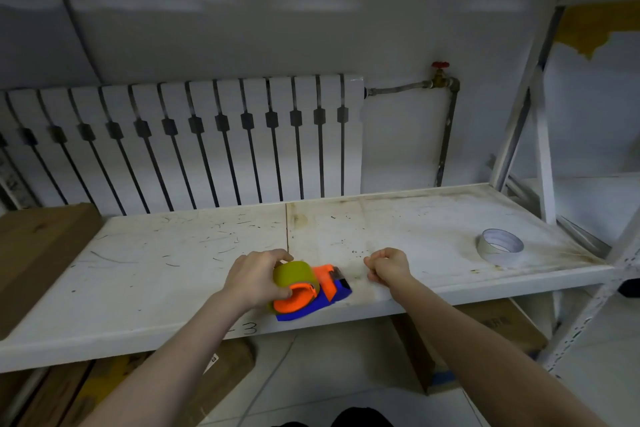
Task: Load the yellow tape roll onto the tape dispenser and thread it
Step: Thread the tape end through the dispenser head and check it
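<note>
head view looks forward and down, close over the white shelf (173, 288) edge.

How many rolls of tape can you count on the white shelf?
2. The yellow tape roll sits on the orange and blue tape dispenser under the left hand; a white roll lies flat at the shelf's far right.

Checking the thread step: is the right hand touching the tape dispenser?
Apart. The head view shows bare shelf between the curled right hand and the tape dispenser; only the left hand grips the yellow tape roll.
</note>
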{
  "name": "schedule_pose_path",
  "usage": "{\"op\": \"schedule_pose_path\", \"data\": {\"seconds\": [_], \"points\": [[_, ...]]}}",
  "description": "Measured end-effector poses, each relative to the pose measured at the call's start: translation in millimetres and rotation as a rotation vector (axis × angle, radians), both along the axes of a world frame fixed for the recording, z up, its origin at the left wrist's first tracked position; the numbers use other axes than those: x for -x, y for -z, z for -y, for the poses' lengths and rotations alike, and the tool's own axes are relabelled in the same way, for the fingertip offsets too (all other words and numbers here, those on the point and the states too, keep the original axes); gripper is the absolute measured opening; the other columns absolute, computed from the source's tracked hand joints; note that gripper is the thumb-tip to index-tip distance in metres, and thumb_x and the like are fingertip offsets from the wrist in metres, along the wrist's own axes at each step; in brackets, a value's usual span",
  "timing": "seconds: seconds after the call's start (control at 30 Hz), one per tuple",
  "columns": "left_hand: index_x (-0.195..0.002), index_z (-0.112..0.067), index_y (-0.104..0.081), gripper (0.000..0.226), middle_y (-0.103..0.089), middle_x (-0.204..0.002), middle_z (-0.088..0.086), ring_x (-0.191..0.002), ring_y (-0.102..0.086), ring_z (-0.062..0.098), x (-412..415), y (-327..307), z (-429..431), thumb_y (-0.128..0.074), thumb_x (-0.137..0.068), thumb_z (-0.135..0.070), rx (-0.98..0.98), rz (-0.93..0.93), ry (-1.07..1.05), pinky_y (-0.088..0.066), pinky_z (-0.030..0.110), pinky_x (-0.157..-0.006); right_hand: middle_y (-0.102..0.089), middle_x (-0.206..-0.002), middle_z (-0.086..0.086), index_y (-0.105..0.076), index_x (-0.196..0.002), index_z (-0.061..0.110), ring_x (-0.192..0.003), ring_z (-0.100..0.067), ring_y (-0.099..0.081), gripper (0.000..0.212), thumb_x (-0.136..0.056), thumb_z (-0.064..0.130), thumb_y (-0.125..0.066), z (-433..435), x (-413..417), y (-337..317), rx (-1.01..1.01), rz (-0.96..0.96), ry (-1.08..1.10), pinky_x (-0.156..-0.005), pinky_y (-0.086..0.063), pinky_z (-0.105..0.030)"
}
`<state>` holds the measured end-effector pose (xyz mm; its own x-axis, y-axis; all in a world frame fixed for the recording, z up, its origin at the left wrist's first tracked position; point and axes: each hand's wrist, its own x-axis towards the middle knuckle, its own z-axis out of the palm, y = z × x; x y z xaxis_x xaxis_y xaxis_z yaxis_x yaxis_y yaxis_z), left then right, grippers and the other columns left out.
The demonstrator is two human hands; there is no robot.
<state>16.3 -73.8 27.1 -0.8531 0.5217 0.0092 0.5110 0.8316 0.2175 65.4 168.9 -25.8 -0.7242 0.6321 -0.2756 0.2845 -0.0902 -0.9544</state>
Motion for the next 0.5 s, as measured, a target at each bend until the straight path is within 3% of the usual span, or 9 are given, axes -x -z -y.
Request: {"op": "schedule_pose_path", "data": {"seconds": [0.27, 0.4, 0.5], "points": [[-0.141, -0.028, -0.041, 0.068, -0.052, -0.14, 0.001, -0.125, -0.05, 0.025, 15.0, 4.0, -5.8, -0.07, -0.08, -0.035, -0.001, 0.124, -0.036, -0.048, 0.04, -0.098, -0.054, -0.084, -0.007, -0.05, -0.072, 0.012, -0.075, -0.02, -0.056, 0.021, -0.086, -0.001, -0.058, 4.2, 7.6, -3.7, -0.105, -0.152, -0.018, -0.064, -0.053, -0.025], [-0.148, -0.026, -0.03, 0.076, -0.037, -0.151, 0.003, -0.138, -0.036, 0.025, 5.8, 3.3, -23.6, -0.063, -0.079, -0.025, 0.077, 0.079, 0.025, -0.04, 0.039, -0.108, -0.054, -0.08, -0.009, -0.052, -0.074, 0.011, -0.072, -0.018, -0.056, 0.018, -0.086, 0.0, -0.06, 0.0, 4.8, -0.4, -0.105, -0.155, -0.034, -0.064, -0.054, -0.026], [-0.143, -0.023, -0.042, 0.064, -0.039, -0.151, 0.001, -0.139, -0.036, 0.022, -10.1, 4.9, -40.7, -0.057, -0.081, -0.024, 0.051, -0.059, 0.116, -0.034, 0.034, -0.111, -0.056, -0.08, -0.009, -0.053, -0.074, 0.01, -0.069, -0.018, -0.056, 0.017, -0.086, 0.0, -0.061, -2.7, 0.4, 7.9, -0.084, -0.119, -0.035, -0.062, -0.053, -0.024]]}}
